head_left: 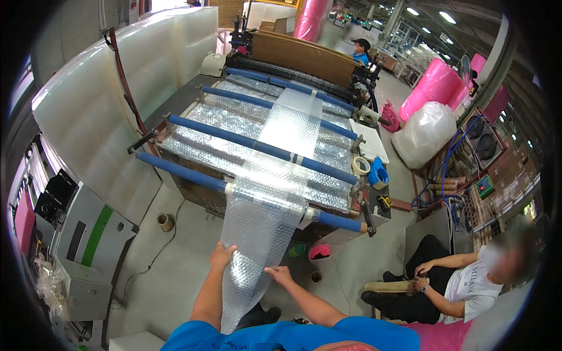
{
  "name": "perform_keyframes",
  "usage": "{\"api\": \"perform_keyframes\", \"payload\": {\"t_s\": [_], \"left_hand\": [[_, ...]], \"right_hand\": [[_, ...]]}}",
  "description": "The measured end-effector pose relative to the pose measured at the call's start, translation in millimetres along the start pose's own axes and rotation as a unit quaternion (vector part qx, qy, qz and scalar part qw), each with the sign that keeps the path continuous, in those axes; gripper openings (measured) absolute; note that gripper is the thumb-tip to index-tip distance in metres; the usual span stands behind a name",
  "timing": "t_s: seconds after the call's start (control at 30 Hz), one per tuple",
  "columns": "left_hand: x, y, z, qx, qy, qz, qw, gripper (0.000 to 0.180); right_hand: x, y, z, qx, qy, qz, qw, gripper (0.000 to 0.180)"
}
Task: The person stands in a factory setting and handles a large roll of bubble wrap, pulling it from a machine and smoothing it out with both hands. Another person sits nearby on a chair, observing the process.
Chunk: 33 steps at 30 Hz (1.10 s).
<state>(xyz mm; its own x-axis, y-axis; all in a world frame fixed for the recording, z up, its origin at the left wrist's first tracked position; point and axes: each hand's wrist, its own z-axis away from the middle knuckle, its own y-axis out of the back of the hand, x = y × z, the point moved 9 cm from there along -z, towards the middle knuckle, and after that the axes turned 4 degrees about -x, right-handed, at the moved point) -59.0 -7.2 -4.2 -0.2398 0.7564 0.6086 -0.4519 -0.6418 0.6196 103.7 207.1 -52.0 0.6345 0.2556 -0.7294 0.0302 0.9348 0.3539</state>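
A long strip of clear bubble wrap (260, 225) comes off the machine, passes over its front blue roller (336, 220) and hangs down in front of me. My left hand (222, 255) is closed on the strip's left edge, thumb on top. On the opposite edge, a little lower, my right hand (280, 274) pinches the film between thumb and fingers. The strip's lower end falls between my forearms toward my body. Farther back, the strip runs beneath or between several blue crossbars (234, 140) above a silvery bubble-textured bed (216, 126).
At the machine's right edge lie a tape roll (360, 166), a blue tape dispenser (379, 174) and a tape measure (384, 202). A person (462, 286) sits at the lower right. White wrapped rolls (82, 99) line the left; a grey cabinet (96, 245) stands near. Pink rolls (430, 88) stand far right.
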Motion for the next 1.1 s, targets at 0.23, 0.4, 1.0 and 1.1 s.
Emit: {"api": "perform_keyframes", "payload": {"t_s": [0.23,0.4,1.0,1.1], "left_hand": [[69,38,-25,0.076,-0.126,0.059,0.987,0.063],[116,83,-15,0.129,-0.141,0.087,0.978,0.059],[67,150,153,0.124,-0.16,0.095,0.975,0.053],[85,166,171,0.125,-0.18,0.102,0.97,0.045]], "right_hand": [[-56,53,-35,0.099,0.104,-0.05,0.988,0.042],[-117,86,-17,0.114,0.151,-0.121,0.974,0.034],[-147,10,147,0.021,0.154,-0.366,0.918,0.026],[-166,23,164,0.033,0.154,-0.33,0.931,0.027]]}}
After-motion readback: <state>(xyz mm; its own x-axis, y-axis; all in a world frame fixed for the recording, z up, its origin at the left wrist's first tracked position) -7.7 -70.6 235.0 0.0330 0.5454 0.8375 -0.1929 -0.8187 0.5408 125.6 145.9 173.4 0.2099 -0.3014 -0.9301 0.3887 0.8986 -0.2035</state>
